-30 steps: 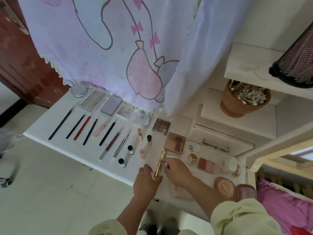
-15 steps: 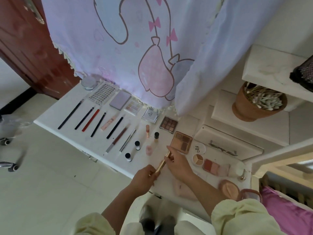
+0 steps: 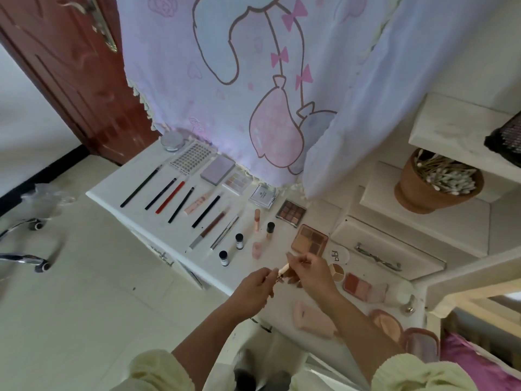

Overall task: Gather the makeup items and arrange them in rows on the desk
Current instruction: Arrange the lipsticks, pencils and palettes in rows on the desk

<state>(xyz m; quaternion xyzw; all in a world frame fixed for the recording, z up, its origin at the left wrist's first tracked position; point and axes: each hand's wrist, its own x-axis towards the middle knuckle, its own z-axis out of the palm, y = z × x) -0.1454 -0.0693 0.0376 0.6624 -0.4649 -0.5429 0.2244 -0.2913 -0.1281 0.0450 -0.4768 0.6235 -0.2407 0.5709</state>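
Fingers (image 3: 269, 273) of the left hand (image 3: 253, 290) and right hand (image 3: 314, 275) pinched opposite ends of a gold tube (image 3: 283, 269), held above the worktop (image 3: 135, 190) near its front edge. Risk noted: a slipped pinch could drop it among the small bottles (image 3: 239, 241) or onto the floor (image 3: 84, 306). One second earlier the tube lay on the worktop; it had since been lifted.

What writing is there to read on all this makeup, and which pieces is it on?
"pldl": dark letters as they look from this angle, probably seen turned, on the round white lid.
Small white square box: a dark logo and print, too small to read.
Grey dotted sheet: a line of print at its lower edge, too blurred to read.
No other writing can be made out.
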